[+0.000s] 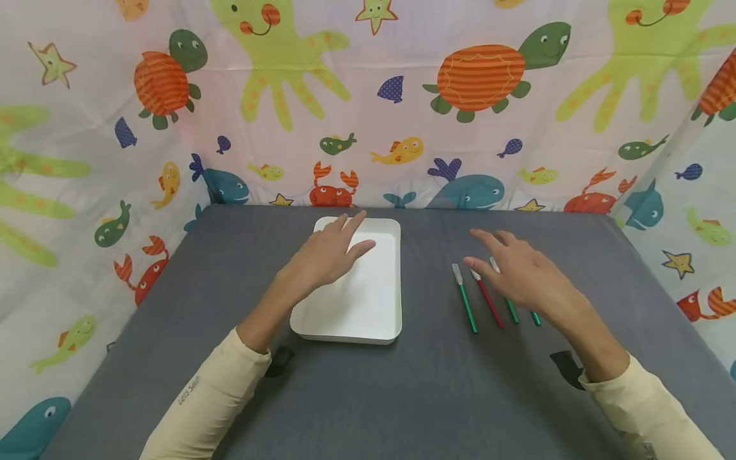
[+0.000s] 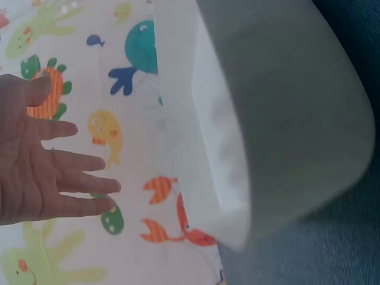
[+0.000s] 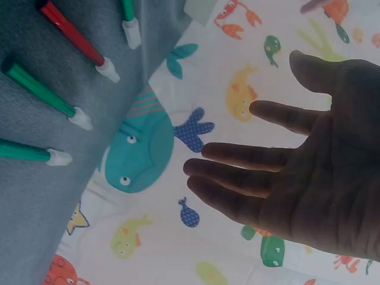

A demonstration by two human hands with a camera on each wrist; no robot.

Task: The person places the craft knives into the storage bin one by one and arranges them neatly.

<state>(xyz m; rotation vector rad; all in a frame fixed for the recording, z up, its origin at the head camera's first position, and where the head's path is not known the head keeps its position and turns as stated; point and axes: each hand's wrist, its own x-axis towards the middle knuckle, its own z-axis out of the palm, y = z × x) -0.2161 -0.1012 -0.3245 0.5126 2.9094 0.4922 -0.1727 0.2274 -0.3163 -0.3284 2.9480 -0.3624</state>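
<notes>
My left hand (image 1: 328,255) hovers over the left side of a shallow white tray (image 1: 374,287), its fingers spread and holding nothing. In the left wrist view the palm (image 2: 29,160) faces the camera beside the tray's side wall (image 2: 297,107). Over on the right, my right hand (image 1: 526,271) is held above several slim pen-like sticks with whitish capped ends, partly covering them in the head view. A red one (image 1: 490,301) lies among green ones, such as the leftmost green stick (image 1: 467,306). From the right wrist, the fingers (image 3: 237,157) look outstretched around nothing.
A dark grey cloth (image 1: 402,396) covers the table under everything. White curtains (image 1: 368,96) printed with sea animals rise at the back and both sides. Small dark patches (image 1: 280,361) show on the cloth near the sleeves.
</notes>
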